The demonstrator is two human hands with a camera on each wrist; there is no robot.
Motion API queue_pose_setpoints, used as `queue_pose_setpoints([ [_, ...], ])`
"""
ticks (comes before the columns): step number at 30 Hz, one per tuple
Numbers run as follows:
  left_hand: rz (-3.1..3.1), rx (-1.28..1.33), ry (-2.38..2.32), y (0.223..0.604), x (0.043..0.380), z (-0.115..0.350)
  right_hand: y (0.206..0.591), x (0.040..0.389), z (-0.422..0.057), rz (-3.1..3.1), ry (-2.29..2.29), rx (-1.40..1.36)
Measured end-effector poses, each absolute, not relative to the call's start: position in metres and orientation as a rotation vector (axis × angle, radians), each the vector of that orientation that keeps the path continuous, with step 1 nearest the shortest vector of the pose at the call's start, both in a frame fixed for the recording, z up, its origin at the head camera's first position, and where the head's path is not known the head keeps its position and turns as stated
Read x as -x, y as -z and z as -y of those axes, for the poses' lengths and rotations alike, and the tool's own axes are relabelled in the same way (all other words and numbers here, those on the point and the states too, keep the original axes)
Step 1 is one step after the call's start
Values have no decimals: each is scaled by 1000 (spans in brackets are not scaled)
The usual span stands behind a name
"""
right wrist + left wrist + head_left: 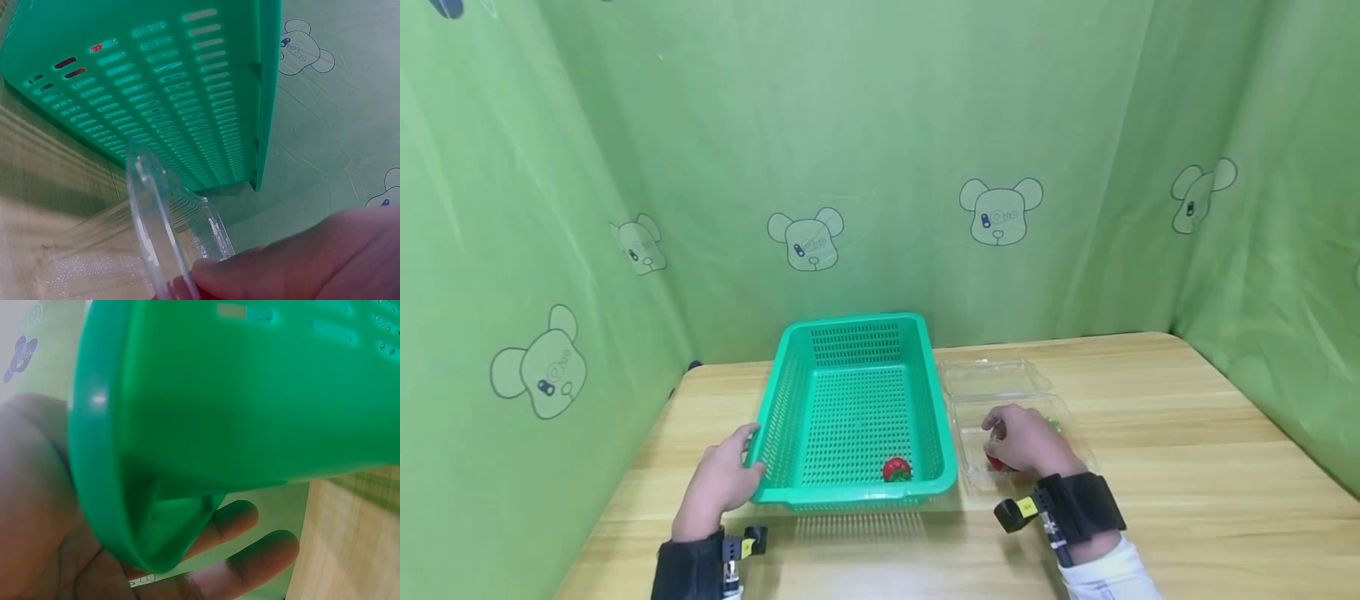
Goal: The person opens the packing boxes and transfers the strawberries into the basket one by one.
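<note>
At the basket's near left corner, my left hand (722,479) holds the rim of the green plastic basket (775,375). In the left wrist view, fingers (265,556) reach below the rim. A strawberry (897,470) lies inside, near the basket's front wall. To the right, my right hand (1026,437) is down in a clear plastic clamshell box (964,433), pinching a red strawberry (995,462) mostly hidden beneath it. The right wrist view shows the thumb (250,275) against a sliver of red behind the box's clear edge. Green leaves (1054,424) show behind that hand.
The box's open lid (996,379) lies flat toward the back, close beside the basket. Everything rests on a wooden table (1187,467). Green curtains (887,150) with bear-head prints enclose the back and both sides.
</note>
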State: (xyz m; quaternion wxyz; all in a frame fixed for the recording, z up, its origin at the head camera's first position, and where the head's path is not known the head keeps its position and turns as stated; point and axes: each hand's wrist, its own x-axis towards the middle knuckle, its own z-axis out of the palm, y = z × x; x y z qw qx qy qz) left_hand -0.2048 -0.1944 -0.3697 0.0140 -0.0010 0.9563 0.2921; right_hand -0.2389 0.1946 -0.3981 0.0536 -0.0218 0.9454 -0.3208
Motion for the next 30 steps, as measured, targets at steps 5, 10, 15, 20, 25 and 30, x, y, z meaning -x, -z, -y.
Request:
queue_pose_setpoints([
  [5,-2985,-8,-902,372,206,195,397,238,-194,-2890,965,94],
  [10,-2983,-1,-904,372,206,195,395,237,-194,-2901,951,108],
  [15,-2985,-5,-905,372,206,195,392,236,-194,-2926,914,138],
  [20,-2985,-7,-907,371,206,195,388,236,-195,-2951,869,167],
  [25,-2990,-11,-900,371,206,195,386,235,-195,-2949,870,179],
  [30,-2990,-9,-900,371,205,195,384,234,-195,-2945,902,177],
])
